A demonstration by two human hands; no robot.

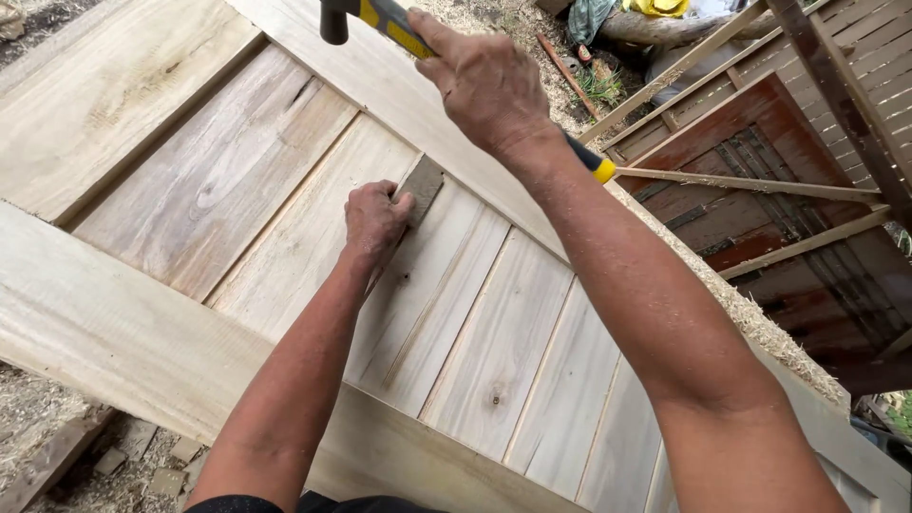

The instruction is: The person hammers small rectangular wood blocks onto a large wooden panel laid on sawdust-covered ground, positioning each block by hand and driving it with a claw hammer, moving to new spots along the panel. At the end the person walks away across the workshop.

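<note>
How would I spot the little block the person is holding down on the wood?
Start from the big pale wooden door panel that fills the view, with its slanted planks. Near its upper rail, the left hand presses a small flat block against a plank. It is grey-brown and darker than the pale boards around it, lying below the raised hammer.

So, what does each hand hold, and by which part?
The right hand grips a hammer by its yellow-and-black handle, near the middle. The left hand holds a small wooden block by its lower end, pressed against the wooden panel.
</note>
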